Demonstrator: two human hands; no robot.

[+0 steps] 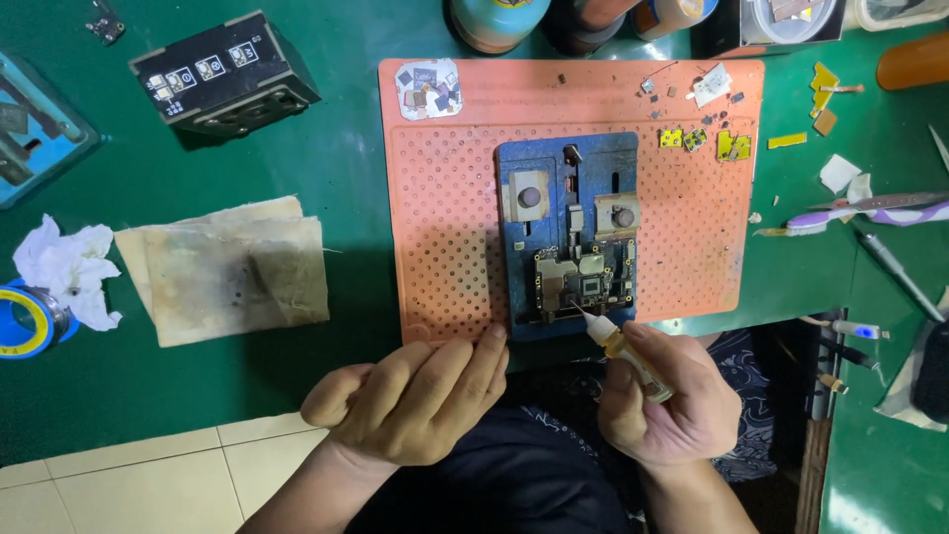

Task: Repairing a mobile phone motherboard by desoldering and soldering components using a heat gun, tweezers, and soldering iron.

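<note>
The circuit board (pixel 581 282) sits clamped in the blue holder (pixel 568 158), just beyond both hands. Left hand (pixel 415 400) rests loosely curled, holding nothing, at the holder's near-left corner. Right hand (pixel 672 400) grips a small syringe (pixel 628 348), its long axis angled up-left, tip touching the board's near edge.

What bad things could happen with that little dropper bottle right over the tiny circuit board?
1. The right hand holds the small dropper bottle with its tip right at the circuit board; too hard a squeeze might flood the tiny parts.
2. The left hand only rests at the edge of the orange mat, so a bump could shift the blue holder.
3. Loose small parts on the mat could scatter.
</note>
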